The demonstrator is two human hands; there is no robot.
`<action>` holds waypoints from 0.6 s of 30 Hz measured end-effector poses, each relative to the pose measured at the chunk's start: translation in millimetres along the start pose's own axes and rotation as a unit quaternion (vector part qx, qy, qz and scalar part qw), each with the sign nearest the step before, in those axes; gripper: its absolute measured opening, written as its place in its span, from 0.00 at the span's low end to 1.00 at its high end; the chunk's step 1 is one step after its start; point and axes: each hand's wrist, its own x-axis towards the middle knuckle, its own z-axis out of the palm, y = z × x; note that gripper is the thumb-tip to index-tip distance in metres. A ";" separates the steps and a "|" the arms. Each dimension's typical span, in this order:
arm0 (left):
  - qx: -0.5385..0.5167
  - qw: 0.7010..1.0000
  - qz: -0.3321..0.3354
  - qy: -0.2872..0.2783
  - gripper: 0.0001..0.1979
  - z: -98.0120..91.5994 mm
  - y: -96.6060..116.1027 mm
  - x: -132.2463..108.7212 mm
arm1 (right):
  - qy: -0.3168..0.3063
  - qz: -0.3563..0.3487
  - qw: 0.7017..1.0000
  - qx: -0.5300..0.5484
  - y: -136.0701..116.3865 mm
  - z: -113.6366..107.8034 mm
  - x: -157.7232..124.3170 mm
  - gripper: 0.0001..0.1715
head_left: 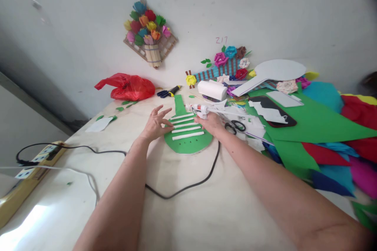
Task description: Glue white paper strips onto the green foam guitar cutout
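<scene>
A green guitar-shaped cutout lies flat on the table, its narrow neck pointing away from me. Several white paper strips run across its body, roughly parallel. My left hand is at the left edge of the cutout, thumb and index finger closed at the end of a middle strip, other fingers raised and spread. My right hand grips a white glue gun, its nozzle pointing left above the cutout's upper right. The fingertips of that hand rest near the strips' right ends; the palm is hidden.
A black cable loops across the table in front of the cutout. Black-handled scissors, a dark tray-like phone and green sheets crowd the right. Pliers and a red bag lie behind; a power strip is left.
</scene>
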 end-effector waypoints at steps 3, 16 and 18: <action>-0.029 0.999 -0.026 0.023 0.06 0.3 -1.7 -2.0 | -0.013 0.005 1.000 0.009 0.1 0.0 0.0 0.13; -0.002 0.988 -0.153 -0.003 0.07 6.2 6.3 23.3 | -0.009 0.064 0.989 0.132 1.0 -1.3 -3.0 0.15; 0.002 0.987 -0.161 -0.022 0.07 5.9 7.6 28.5 | -0.006 0.063 0.989 0.135 0.0 -2.3 -3.7 0.14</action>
